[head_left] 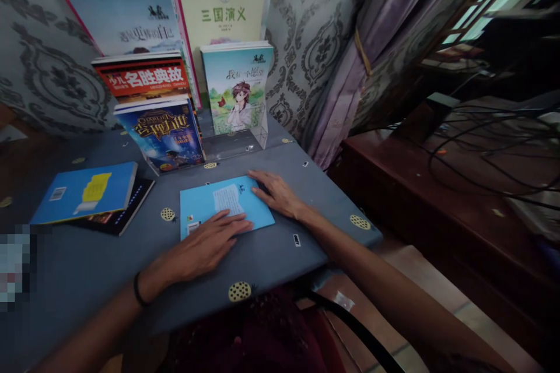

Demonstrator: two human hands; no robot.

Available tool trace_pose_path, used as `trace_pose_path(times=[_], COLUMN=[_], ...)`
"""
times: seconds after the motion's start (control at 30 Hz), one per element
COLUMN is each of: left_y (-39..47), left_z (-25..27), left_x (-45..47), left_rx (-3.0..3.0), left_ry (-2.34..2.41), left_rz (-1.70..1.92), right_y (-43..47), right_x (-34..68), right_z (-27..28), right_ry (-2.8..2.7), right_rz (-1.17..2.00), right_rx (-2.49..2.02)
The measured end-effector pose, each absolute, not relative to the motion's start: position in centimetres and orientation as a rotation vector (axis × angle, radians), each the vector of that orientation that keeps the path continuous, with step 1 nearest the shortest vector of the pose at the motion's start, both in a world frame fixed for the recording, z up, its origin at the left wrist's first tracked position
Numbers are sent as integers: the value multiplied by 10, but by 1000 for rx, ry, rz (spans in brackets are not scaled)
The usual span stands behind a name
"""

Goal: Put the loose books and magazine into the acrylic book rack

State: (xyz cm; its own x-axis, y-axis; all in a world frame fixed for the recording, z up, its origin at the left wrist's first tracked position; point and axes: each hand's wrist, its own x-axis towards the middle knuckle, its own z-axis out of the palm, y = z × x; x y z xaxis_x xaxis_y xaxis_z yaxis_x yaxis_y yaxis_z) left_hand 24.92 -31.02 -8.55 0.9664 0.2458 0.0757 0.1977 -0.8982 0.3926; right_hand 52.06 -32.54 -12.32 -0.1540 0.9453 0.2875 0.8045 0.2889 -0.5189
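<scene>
A light blue book (201, 193) lies on the table with its back cover up, showing a white text panel and a barcode. Across its near edge rests my left hand (210, 245), flat, with the fingers stretched out over the cover. My right hand (280, 195) lies at the book's right edge, fingers extended and touching its far right corner. Neither hand is wrapped round the book. Part of its near side is hidden under my left hand.
Left of it, a blue book (70, 186) overlaps a dark book (131, 210). Behind stands a clear display rack (236, 144) with a teal book (240, 87) and a dark blue book (161, 134). A dark red cabinet (394, 180) with tangled cables (476, 157) is at right.
</scene>
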Motion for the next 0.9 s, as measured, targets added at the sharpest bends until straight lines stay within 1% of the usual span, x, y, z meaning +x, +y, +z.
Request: trace_pose_path(times=[0.2, 0.3, 0.37, 0.47, 0.57, 0.7, 0.9], left_y=[-298, -294, -292, -290, -290, -292, -294], left_z=[-92, -97, -101, -107, -110, -108, -106], left_x=[203, 190, 186, 184, 183, 185, 185], left_rx=[2645, 2580, 2551, 2518, 2483, 2486, 2559], left_ry=[472, 543, 559, 532, 520, 557, 532], left_rz=[329, 402, 436, 518, 577, 551, 512], right_y=[-326, -331, -338, -348, -352, -352, -364], right_x=[515, 484, 447, 389, 358, 369, 423], right_z=[-114, -104, -97, -88, -86, -92, -100], right_ry=[-2014, -2007, -2015, -2055, -2093, -2018, -1952], right_rz=[311, 278, 358, 591, 680, 704, 613], right_rx=[-1648, -1626, -1489, -1251, -1202, -1298, -1483])
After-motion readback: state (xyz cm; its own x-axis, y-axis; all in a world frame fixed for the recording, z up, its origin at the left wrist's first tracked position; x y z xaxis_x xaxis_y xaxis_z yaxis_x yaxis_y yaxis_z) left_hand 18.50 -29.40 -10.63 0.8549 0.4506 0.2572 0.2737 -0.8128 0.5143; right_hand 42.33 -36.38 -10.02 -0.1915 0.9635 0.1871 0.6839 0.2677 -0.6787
